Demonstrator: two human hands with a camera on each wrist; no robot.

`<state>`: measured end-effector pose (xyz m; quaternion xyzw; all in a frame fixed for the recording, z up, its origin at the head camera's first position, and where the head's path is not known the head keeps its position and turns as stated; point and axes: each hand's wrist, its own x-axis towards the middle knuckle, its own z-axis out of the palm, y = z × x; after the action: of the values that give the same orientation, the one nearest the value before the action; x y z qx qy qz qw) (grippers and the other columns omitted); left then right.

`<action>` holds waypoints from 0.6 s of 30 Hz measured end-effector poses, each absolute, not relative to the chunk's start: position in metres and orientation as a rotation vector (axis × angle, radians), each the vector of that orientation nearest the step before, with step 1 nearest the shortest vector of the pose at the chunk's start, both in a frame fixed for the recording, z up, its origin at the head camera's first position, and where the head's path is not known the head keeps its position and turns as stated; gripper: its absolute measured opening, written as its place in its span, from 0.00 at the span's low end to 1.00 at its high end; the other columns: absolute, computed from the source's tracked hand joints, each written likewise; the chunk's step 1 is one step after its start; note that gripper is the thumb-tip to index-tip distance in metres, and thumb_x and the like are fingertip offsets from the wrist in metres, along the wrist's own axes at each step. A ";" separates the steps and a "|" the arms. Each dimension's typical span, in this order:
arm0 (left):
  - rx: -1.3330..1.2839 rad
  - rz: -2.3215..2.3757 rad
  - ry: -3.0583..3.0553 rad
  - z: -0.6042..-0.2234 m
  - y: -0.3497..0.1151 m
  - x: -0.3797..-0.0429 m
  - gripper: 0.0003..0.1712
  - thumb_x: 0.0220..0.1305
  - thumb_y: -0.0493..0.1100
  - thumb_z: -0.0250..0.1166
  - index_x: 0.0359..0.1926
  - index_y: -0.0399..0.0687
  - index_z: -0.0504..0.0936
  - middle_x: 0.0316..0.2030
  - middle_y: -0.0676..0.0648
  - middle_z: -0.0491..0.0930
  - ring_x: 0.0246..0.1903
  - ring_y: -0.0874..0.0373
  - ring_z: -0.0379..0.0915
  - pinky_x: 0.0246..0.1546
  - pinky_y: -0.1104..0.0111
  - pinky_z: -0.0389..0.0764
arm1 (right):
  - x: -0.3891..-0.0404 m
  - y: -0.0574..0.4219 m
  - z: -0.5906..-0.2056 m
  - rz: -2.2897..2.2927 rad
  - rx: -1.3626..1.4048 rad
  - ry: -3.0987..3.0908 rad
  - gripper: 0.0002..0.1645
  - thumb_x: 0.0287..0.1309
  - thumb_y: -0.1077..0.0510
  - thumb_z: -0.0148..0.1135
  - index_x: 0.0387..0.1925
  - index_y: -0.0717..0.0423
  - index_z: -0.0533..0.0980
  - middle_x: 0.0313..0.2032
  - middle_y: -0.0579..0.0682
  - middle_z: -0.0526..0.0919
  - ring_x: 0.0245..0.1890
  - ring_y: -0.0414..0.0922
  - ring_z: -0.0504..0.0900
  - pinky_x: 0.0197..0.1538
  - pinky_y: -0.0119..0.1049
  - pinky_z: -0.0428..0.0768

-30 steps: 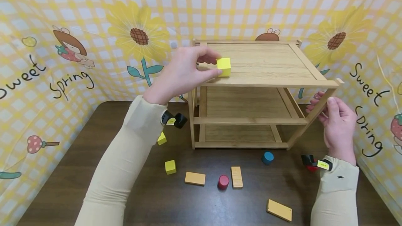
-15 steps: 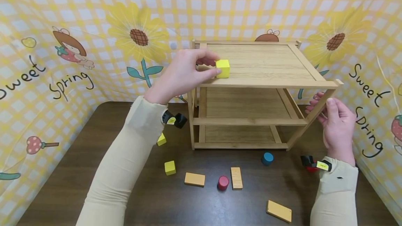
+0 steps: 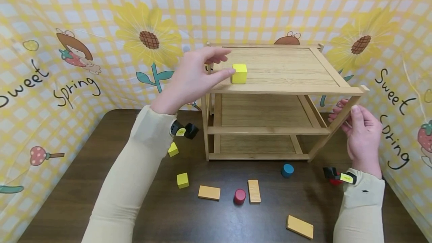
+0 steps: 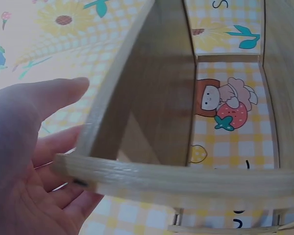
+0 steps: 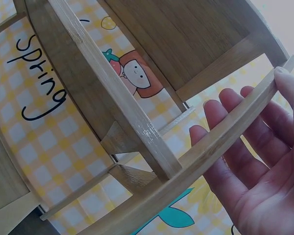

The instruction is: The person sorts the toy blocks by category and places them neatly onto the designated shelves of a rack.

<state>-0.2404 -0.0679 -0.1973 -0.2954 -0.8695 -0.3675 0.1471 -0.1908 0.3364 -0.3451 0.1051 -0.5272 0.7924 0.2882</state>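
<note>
A yellow cube (image 3: 239, 73) sits on the top board of a three-tier wooden shelf (image 3: 287, 66), near its front left corner. Beside it my left hand (image 3: 194, 74) has its thumb and fingers spread apart, with the thumb tip right at the cube's left face. In the left wrist view, this hand (image 4: 24, 152) is at the corner of the shelf's frame, and the cube is hidden. My right hand (image 3: 364, 134) holds the front right leg (image 5: 225, 132) of the shelf, its thumb on one side and its fingers curled behind.
On the dark table (image 3: 84, 175) lie two yellow cubes, one nearer (image 3: 183, 180) and one partly behind the left wrist (image 3: 173, 149). A red cylinder (image 3: 240, 196), a blue cylinder (image 3: 287, 170) and wooden blocks (image 3: 209, 192) are before the shelf. Something red (image 3: 335, 181) shows behind the right wrist strap.
My left hand has let go of the yellow cube, its fingers lifting up and drawing slightly left. The cube stays on the top board. The right hand has not moved.
</note>
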 end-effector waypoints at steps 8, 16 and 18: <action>-0.834 -1.100 -2.336 -0.196 -0.081 -0.225 0.28 0.68 0.54 0.69 0.65 0.51 0.79 0.54 0.54 0.82 0.54 0.63 0.75 0.57 0.68 0.72 | -0.190 0.336 -0.344 2.112 0.255 -1.422 0.26 0.73 0.59 0.59 0.53 0.84 0.73 0.48 0.68 0.82 0.39 0.54 0.85 0.41 0.38 0.87; -0.849 -1.139 -2.189 -0.199 -0.094 -0.213 0.26 0.67 0.49 0.71 0.64 0.52 0.81 0.50 0.58 0.83 0.53 0.69 0.75 0.61 0.71 0.70 | -0.190 0.337 -0.344 2.102 0.247 -1.445 0.27 0.73 0.58 0.59 0.54 0.84 0.73 0.49 0.65 0.82 0.39 0.52 0.86 0.42 0.37 0.87; -0.855 -1.138 -2.153 -0.200 -0.097 -0.209 0.25 0.67 0.47 0.72 0.64 0.53 0.81 0.51 0.58 0.83 0.54 0.68 0.76 0.61 0.70 0.70 | -0.190 0.337 -0.344 2.103 0.243 -1.449 0.27 0.73 0.57 0.59 0.54 0.83 0.73 0.49 0.65 0.82 0.39 0.53 0.86 0.42 0.38 0.87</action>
<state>-0.2093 -0.0966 -0.2000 -0.3185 -0.8016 -0.4238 0.2764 -0.1896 0.3374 -0.3437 0.0909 -0.5414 0.7859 0.2844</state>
